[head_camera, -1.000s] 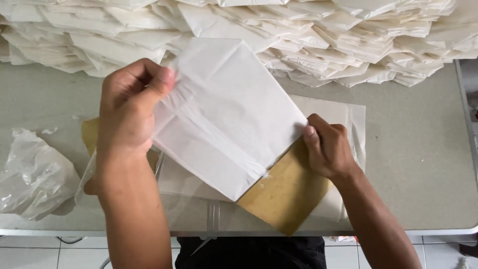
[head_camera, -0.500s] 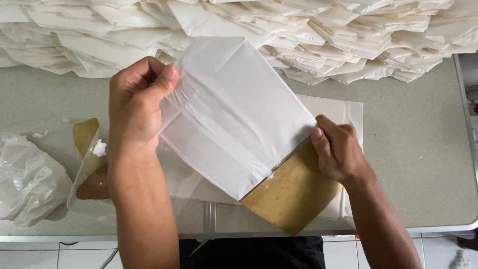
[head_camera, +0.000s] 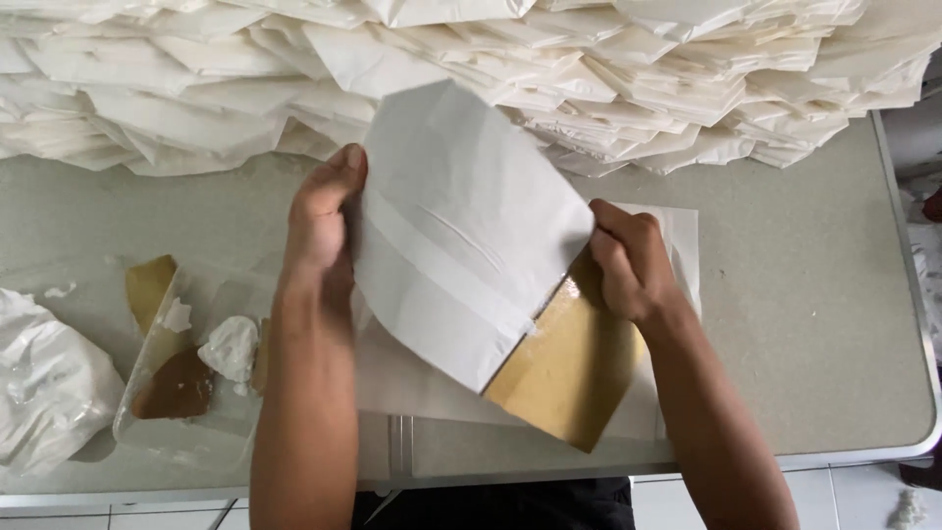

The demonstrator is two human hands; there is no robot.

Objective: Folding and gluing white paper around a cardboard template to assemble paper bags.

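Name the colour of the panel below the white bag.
Tan-brown card panel, seen in the head view.

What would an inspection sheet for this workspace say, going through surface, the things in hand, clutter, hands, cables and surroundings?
Surface: grey speckled table with a metal edge.
Job's things: white paper bag held tilted above the table; brown card sticks out from under its lower end; a flat white sheet lies beneath.
Clutter: clear plastic tray with brown and white scraps; crumpled plastic bag at the left edge; large pile of white paper bags along the back.
Hands: left hand grips the bag's left edge; right hand grips its right edge.
Cables: nothing seen.
Surroundings: white tiled floor beyond the table.
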